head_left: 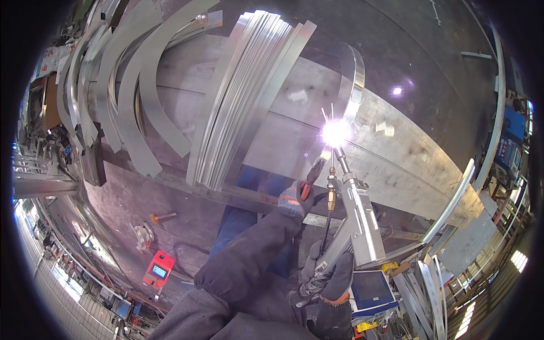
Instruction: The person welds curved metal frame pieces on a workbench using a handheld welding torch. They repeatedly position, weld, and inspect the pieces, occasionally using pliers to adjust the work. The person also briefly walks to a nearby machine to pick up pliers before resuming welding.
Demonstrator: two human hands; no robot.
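My left hand (292,199), in a grey work glove, is closed around red-handled pliers (313,178). The jaws of the pliers point up towards a bright white welding flash (337,134). In my gloved right hand (340,275) is a silver welding gun (362,218), held by its grip with the nozzle at the flash. A thin curved metal strip (357,90) rises from the flash and bends away from me. Glare hides the joint and the tip of the pliers. Underneath lies a flat metal plate (413,164).
Left of my hands stands a tight stack of metal strips (235,102). Further left, several curved metal pieces (144,96) lean together. A red device with a display (158,270) and a hammer (161,217) lie at lower left. Metal offcuts (422,297) sit at lower right.
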